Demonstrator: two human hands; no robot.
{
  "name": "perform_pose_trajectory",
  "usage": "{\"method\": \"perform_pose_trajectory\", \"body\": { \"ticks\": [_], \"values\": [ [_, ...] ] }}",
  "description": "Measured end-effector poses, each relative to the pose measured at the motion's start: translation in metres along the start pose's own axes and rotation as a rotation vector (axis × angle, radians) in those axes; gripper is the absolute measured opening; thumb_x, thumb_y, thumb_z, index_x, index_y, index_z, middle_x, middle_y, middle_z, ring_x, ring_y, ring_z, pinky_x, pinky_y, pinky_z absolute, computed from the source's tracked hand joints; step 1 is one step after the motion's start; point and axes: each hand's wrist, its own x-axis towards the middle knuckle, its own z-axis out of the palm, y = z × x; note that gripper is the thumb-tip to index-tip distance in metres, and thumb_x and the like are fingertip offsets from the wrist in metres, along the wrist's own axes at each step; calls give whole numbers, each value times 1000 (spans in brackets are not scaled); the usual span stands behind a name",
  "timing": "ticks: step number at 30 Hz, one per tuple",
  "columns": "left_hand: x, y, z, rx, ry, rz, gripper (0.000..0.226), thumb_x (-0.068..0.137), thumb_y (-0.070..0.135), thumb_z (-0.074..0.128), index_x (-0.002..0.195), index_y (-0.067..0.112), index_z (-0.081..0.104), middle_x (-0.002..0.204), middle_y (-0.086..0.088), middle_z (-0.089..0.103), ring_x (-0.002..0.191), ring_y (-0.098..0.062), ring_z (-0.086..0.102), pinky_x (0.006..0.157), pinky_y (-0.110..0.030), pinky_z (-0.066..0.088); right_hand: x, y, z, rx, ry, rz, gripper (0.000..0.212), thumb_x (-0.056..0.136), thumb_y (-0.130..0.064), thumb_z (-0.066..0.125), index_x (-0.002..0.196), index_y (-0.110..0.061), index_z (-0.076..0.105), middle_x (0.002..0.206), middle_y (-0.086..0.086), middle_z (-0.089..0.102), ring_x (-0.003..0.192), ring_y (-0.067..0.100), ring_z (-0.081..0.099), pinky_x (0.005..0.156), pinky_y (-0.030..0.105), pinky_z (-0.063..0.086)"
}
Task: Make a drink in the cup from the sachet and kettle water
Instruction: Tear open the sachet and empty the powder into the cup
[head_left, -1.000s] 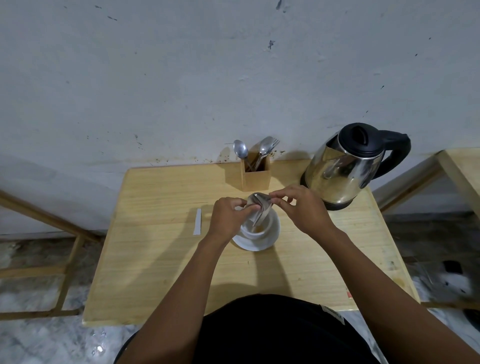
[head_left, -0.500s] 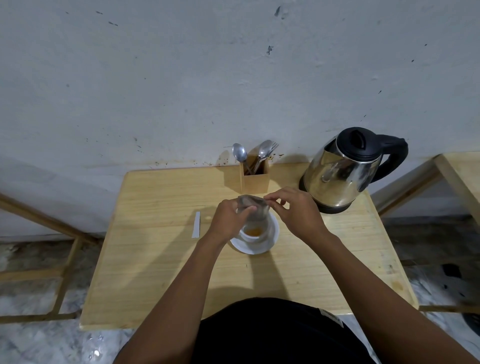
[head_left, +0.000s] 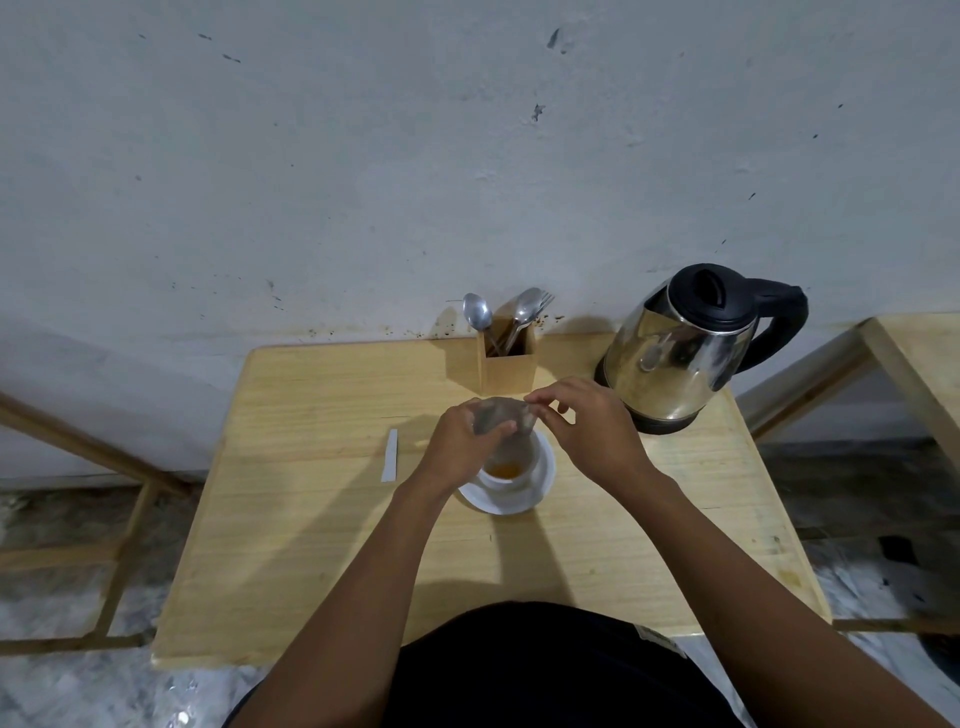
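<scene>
A white cup (head_left: 511, 475) stands on a white saucer (head_left: 540, 486) in the middle of the wooden table (head_left: 322, 519), with brownish powder at its bottom. Just above the cup I hold a silvery sachet (head_left: 498, 415), blurred by motion and tipped over the cup. My left hand (head_left: 460, 447) grips its left side and my right hand (head_left: 587, 431) pinches its upper right corner. The steel kettle (head_left: 680, 353) with a black lid and handle stands at the back right, apart from both hands.
A wooden holder (head_left: 506, 358) with spoons and a fork stands at the back against the wall. A torn white strip (head_left: 389, 455) lies left of the cup. Another wooden table edge (head_left: 919, 364) shows at the right.
The sachet has gone from folded and slanted into the cup to held more upright above it. Both hands have shifted slightly with it. The powder in the cup shows more clearly.
</scene>
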Motion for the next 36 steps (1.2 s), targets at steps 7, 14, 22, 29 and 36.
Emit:
{"method": "perform_pose_trajectory", "body": {
  "ticks": [7, 14, 22, 29, 36],
  "values": [
    [4, 0, 0, 40, 99, 40, 9, 81, 20, 71, 88, 18, 76, 85, 1, 76, 83, -12, 70, 77, -32, 56, 2, -6, 3, 83, -70, 64, 16, 88, -22, 69, 103, -26, 74, 89, -13, 65, 80, 11, 56, 78, 33, 49],
    [5, -7, 1, 112, 126, 127, 23, 68, 26, 83, 68, 6, 72, 69, -3, 59, 64, -14, 54, 61, -31, 43, 7, 3, 4, 8, -210, 206, 17, 94, -28, 61, 107, -25, 71, 100, -8, 67, 90, 11, 57, 82, 36, 51],
    [7, -6, -1, 72, 59, 28, 13, 87, 24, 65, 91, 13, 71, 88, 0, 67, 85, -13, 61, 63, -12, 44, 8, -2, 2, -102, -108, 128, 11, 91, -31, 65, 97, -28, 74, 95, -12, 70, 80, 7, 56, 73, 29, 46],
    [7, -6, -2, 150, 132, 79, 21, 74, 26, 77, 75, 6, 71, 76, -11, 69, 76, -24, 65, 69, -39, 52, 6, -3, 5, -158, -57, 120, 8, 89, -34, 65, 91, -33, 73, 91, -15, 71, 78, 7, 58, 86, 36, 44],
    [7, -5, 3, 206, 176, 195, 36, 74, 35, 76, 68, 1, 64, 74, -14, 64, 70, -31, 61, 62, -44, 49, 6, -3, 7, -161, 16, 157, 9, 90, -32, 64, 93, -34, 72, 91, -16, 70, 82, 8, 57, 86, 35, 43]
  ]
}}
